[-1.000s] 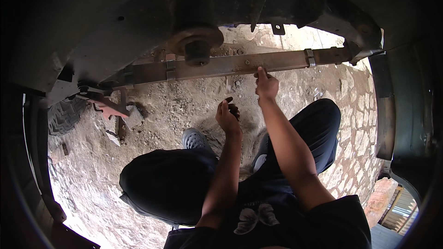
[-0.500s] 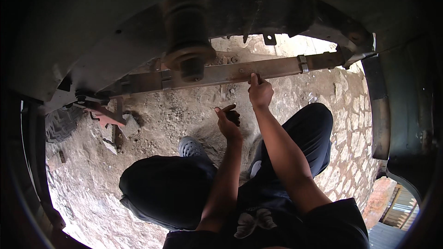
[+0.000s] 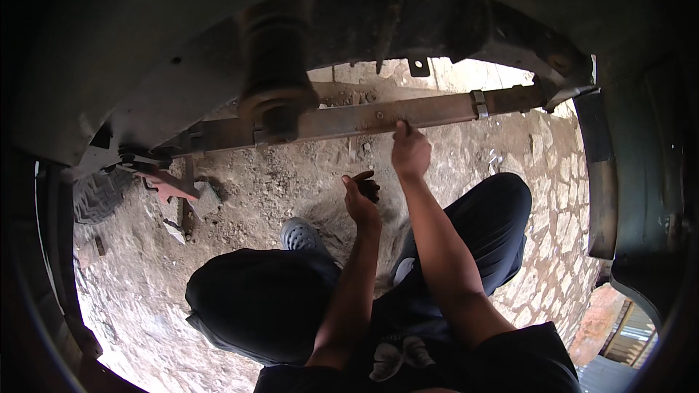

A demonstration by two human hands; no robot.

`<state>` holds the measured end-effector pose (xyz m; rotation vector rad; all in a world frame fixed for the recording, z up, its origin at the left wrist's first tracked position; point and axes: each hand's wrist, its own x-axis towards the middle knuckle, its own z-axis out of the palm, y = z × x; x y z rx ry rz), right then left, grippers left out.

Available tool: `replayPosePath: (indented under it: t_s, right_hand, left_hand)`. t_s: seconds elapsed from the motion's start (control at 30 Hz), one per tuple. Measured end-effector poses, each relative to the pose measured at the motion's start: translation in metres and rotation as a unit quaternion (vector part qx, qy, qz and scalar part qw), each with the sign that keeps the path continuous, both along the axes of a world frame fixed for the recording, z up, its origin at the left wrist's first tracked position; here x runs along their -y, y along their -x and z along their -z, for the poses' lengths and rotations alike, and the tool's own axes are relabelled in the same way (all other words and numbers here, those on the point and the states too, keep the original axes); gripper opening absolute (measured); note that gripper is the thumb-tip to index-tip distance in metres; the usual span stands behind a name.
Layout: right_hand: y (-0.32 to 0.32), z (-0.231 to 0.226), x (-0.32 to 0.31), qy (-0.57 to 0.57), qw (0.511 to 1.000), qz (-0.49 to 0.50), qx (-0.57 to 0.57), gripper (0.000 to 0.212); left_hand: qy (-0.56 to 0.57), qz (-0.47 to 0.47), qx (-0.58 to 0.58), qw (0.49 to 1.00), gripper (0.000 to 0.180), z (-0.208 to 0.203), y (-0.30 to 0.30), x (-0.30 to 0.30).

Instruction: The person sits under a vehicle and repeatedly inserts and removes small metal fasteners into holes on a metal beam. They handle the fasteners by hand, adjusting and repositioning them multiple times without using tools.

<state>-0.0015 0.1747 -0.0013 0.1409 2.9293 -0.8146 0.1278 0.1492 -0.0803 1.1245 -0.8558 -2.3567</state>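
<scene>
A long, rusty leaf spring (image 3: 429, 110) runs across the upper middle, with a metal clamp (image 3: 479, 104) around it towards its right end. Just below its lower edge is my right hand (image 3: 411, 153), fingers curled closed and fingertips at or very near the metal. Whatever those fingers may hold is hidden. Lower and to the left, my left hand (image 3: 362, 198) hovers over the ground, touching nothing visible. Its thumb and forefinger are apart, the other fingers loosely bent in shadow. Above the spring hangs a dark, cylindrical bump stop (image 3: 277, 94).
Dark vehicle bodywork (image 3: 641, 167) arches overhead and down both sides. At left are a tyre (image 3: 100, 196), a red metal stand (image 3: 169, 185) and stone blocks (image 3: 207, 200). My bent knees (image 3: 262, 298) flank my arms above rough, stony ground (image 3: 138, 284).
My right hand has dropped slightly from the spring's face to its lower edge. My left hand has moved slightly down. The overhead parts have shifted a little in view.
</scene>
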Motion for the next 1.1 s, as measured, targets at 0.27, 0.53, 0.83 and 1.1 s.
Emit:
replayPosePath:
  t_s: [0.27,0.53,0.83,1.1]
  right_hand:
    - [-0.020,-0.024,0.023,-0.049,0.998,-0.019,0.016,0.050]
    - [-0.027,0.007,0.037,-0.075,0.994,-0.064,-0.039,0.038]
    - [-0.026,0.010,0.030,-0.069,0.992,-0.056,-0.092,0.036]
    - [-0.025,0.012,0.027,-0.034,0.992,-0.063,-0.109,0.033]
  left_hand:
    - [-0.019,0.023,-0.012,0.999,0.075,-0.006,0.005,0.003]
    - [-0.041,-0.032,0.008,0.999,0.071,0.007,-0.003,0.012]
    - [-0.030,-0.080,0.016,0.996,0.071,-0.001,-0.002,0.022]
    - [-0.036,-0.086,0.014,0.996,0.070,0.002,-0.004,0.023]
